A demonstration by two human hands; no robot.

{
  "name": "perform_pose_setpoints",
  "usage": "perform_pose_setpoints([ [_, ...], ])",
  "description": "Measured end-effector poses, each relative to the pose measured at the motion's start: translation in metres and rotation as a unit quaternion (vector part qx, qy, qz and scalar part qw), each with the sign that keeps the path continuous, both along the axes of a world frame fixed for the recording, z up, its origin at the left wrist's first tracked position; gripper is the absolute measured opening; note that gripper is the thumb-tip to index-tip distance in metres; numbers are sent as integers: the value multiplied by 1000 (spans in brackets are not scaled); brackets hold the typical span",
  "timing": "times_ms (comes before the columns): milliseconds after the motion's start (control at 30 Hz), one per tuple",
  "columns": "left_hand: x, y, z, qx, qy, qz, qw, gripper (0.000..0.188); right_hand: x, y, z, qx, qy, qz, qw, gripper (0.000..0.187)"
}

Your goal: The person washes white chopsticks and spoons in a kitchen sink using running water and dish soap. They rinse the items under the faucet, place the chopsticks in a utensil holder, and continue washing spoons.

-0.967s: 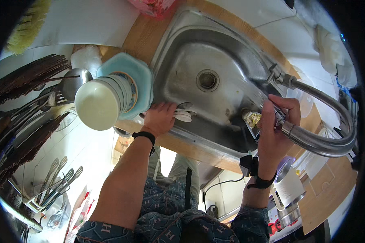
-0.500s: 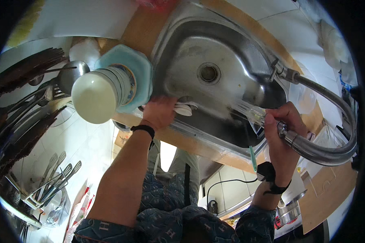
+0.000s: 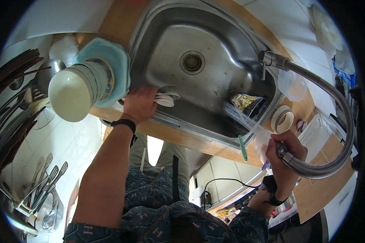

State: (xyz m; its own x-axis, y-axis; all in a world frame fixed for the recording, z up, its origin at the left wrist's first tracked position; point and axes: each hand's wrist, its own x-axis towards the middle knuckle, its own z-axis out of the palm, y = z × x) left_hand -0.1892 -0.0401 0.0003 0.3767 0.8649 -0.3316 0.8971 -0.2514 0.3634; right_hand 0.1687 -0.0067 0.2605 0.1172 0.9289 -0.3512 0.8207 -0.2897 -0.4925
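My left hand (image 3: 140, 104) is closed round the handles of several metal and white spoons (image 3: 166, 98), whose bowls stick out over the near left edge of the steel sink (image 3: 182, 34). Gripped in my right hand (image 3: 288, 153) is the end of a flexible faucet spout (image 3: 318, 172), beyond the sink's near right corner. A spray of water (image 3: 242, 117) shoots from it leftward into the basin. Yellowish scraps (image 3: 246, 102) lie in the right corner, beside the spray. The spray head itself is partly hidden by my fingers.
Stacked white bowls (image 3: 71, 95) rest on a pale blue angular dish (image 3: 121, 73), left of the sink. A green-handled tool (image 3: 242, 149) leans over the near rim. Round rings or lids (image 3: 282, 119) and a clear container (image 3: 293, 86) sit at right. Utensils (image 3: 48, 178) stand at lower left.
The whole view has shifted, with the sink now further left. My right hand has moved away from the basin, pulling the spray back and uncovering the scraps. My left hand keeps hold of the spoons.
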Motion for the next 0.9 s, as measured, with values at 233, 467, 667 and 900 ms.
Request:
perform_pose_setpoints([
  [233,0,0,-1,13,-21,8,1000,37,13,-11,0,5,6,-21,1000,15],
  [467,-1,0,-1,28,10,-21,999,38,18,-8,-8,86,36,105,990,26],
  [667,0,1,-2,38,4,-18,999,37,24,-14,-16,110,13,115,987,30],
  [900,0,-2,1,17,12,-8,1000,39,26,-19,-39,232,7,47,972,31],
])
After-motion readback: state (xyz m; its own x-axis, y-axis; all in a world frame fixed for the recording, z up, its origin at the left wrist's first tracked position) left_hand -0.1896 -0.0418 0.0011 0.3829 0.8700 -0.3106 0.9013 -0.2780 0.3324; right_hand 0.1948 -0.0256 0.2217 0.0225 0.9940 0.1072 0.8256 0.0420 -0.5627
